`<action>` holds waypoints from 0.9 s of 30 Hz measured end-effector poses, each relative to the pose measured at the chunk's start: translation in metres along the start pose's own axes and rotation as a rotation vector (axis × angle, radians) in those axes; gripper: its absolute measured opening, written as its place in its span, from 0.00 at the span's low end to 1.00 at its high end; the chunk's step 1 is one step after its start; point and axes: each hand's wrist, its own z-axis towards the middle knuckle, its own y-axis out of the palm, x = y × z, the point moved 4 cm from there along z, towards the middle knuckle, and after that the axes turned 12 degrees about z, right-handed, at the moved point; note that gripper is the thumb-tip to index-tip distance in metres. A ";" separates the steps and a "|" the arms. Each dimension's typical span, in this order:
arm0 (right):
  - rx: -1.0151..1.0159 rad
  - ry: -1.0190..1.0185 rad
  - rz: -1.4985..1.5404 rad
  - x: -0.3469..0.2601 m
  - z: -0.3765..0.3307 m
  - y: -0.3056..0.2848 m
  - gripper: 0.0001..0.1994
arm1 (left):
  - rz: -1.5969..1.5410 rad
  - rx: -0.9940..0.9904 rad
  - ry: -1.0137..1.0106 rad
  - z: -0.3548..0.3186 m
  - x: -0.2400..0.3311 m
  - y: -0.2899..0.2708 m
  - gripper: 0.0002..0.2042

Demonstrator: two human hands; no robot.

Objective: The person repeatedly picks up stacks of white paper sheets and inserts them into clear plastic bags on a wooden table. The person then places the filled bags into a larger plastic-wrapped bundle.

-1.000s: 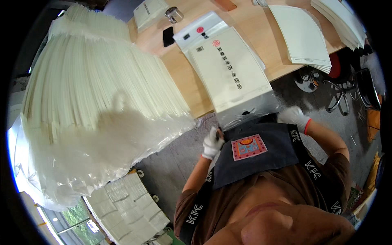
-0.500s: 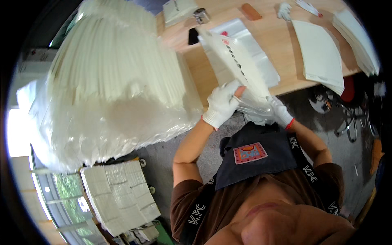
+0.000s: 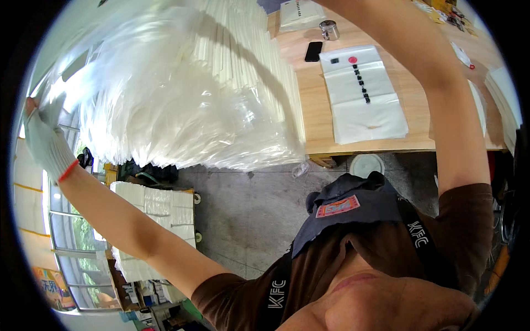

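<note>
My left hand (image 3: 45,140), in a white glove with a red cuff, is stretched far out to the left and grips the edge of a large clear plastic film (image 3: 165,105). The film billows in front of a tall stack of white flat bags (image 3: 248,66) on the wooden table (image 3: 314,110). My right forearm (image 3: 436,94) rises to the top edge of the picture, and that hand is out of view. A single white bag (image 3: 367,105) with a red dot and black marks lies flat on the table beneath that arm.
A black phone (image 3: 313,51) and a small metal tin (image 3: 329,30) sit at the back of the table. More white stacks (image 3: 499,88) lie at the right. A low cart with white sheets (image 3: 154,212) stands on the grey floor at my left, by windows. A round white lid (image 3: 367,164) lies under the table edge.
Both hands have left the table's front edge, where they held the white bag. That bag now lies flat, my arms are raised, and my left hand has swung far left with the clear film.
</note>
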 end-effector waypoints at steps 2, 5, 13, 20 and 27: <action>-0.119 0.097 0.249 0.014 0.057 0.016 0.16 | -0.061 -0.111 -0.308 0.001 -0.011 0.005 0.24; -0.153 0.073 -0.145 0.031 0.073 0.034 0.12 | 0.642 -0.421 0.006 -0.008 -0.091 -0.005 0.23; 0.015 0.497 -0.154 0.053 -0.148 -0.050 0.17 | 0.022 -0.075 -0.707 -0.441 -0.221 0.072 0.22; 0.782 0.730 -0.003 0.102 -0.422 -0.113 0.19 | -0.485 -1.317 -0.024 -0.653 0.081 0.227 0.10; 1.038 0.811 0.297 0.163 -0.524 -0.067 0.19 | -0.374 -1.198 0.375 -0.608 0.205 0.373 0.09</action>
